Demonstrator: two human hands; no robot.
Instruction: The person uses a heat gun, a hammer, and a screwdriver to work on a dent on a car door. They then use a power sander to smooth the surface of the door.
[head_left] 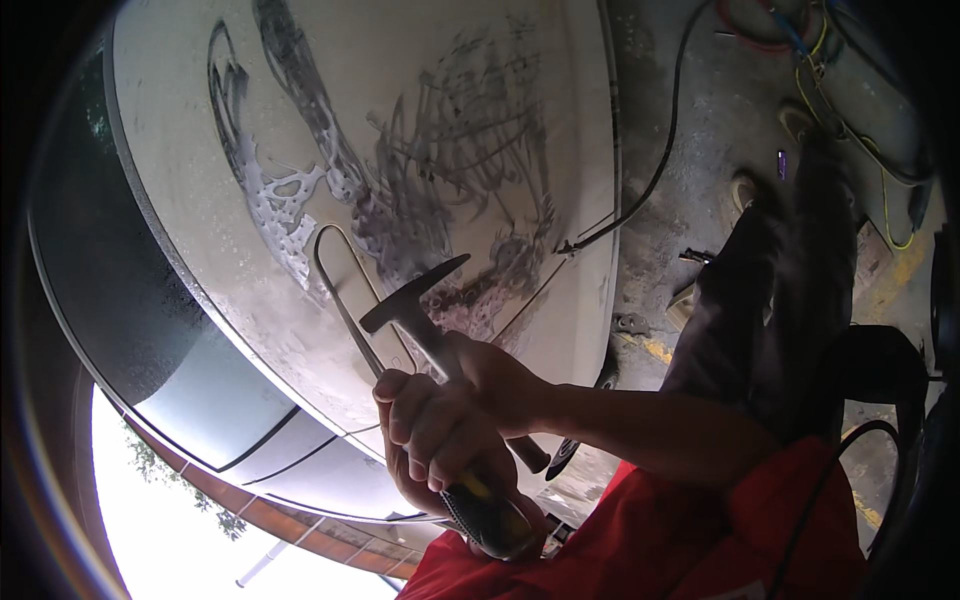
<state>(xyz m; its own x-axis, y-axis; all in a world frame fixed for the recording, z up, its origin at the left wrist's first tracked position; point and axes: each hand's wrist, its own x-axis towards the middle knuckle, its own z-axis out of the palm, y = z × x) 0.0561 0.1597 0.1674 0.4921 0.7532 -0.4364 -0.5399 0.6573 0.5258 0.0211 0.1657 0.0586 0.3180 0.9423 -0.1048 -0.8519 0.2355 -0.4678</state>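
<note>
My right hand (485, 385) is closed round a hammer (412, 308) with a dark, narrow head, one end tapering to a point. The butt of its handle shows below my right wrist. Against the right hand, my left hand (412, 488) is closed on the black and yellow handle of a bent metal rod (345, 312). The rod runs up from my hands to a curved end over a pale car panel (290, 150). Dark smears and whitish, foamy wet patches cover the panel around both tools. Overlapping fingers partly hide both grips.
Dark car windows (110, 270) lie left of the panel. A black cable (665, 165) reaches the panel's right edge. Legs in dark trousers (730, 310), coiled hoses (820, 80), a small purple object (782, 163) and a black seat-like object (875, 365) are on the right.
</note>
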